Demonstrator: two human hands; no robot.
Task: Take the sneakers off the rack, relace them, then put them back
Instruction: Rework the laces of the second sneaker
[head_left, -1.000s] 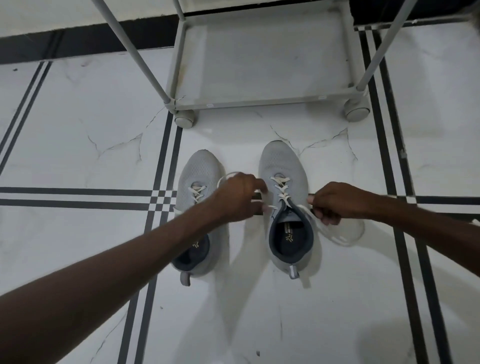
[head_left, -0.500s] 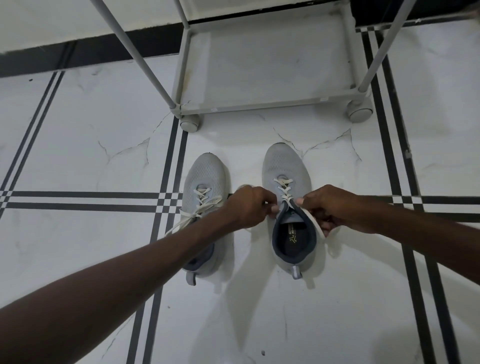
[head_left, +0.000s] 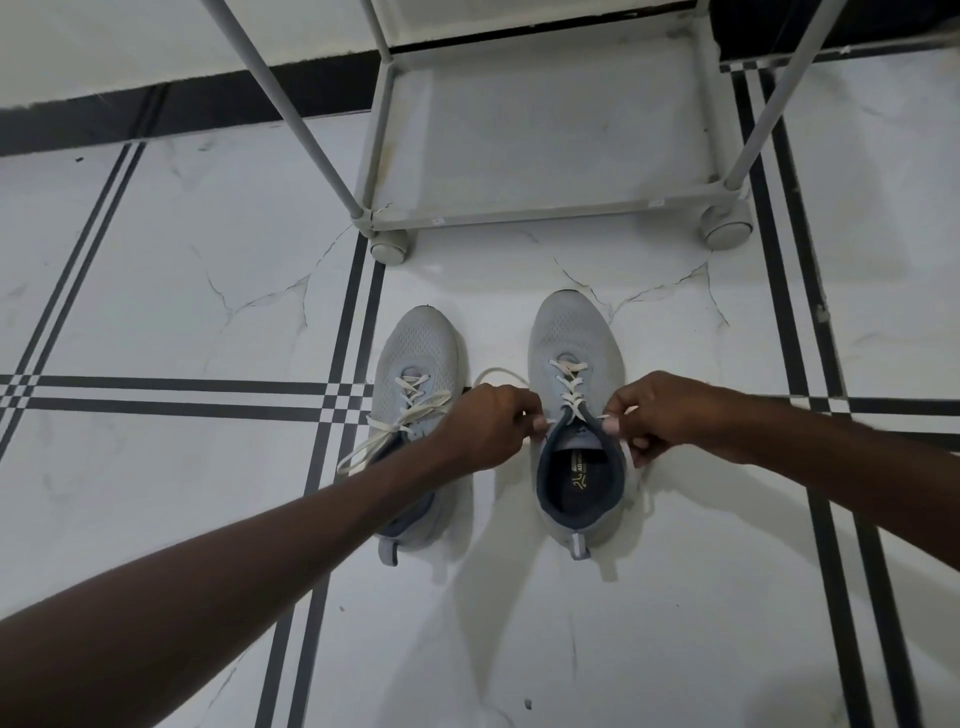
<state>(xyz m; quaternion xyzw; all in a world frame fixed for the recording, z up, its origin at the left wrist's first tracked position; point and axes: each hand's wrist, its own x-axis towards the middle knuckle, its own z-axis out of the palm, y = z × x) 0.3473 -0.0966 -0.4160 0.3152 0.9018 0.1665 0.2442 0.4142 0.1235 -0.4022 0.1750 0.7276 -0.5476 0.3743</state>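
Note:
Two grey sneakers stand side by side on the floor, toes pointing away from me. The right sneaker (head_left: 574, 338) has white laces crossed up to its collar. My left hand (head_left: 485, 428) pinches one lace end at the collar's left side, and a loop of lace (head_left: 496, 373) arcs above that hand. My right hand (head_left: 660, 415) pinches the other lace end at the collar's right side. The left sneaker (head_left: 418, 348) sits partly under my left forearm, its loose laces (head_left: 384, 434) trailing to the left.
A light grey shoe rack (head_left: 545, 208) on castor wheels stands just beyond the sneakers, its bottom shelf bare. Its slanted posts rise at left and right. The floor is white marble tile with black stripes; a dark skirting runs along the wall.
A second ago my hands were spread apart, pulling the laces sideways. They have come in close to the right sneaker's collar, and a lace loop now stands above my left hand.

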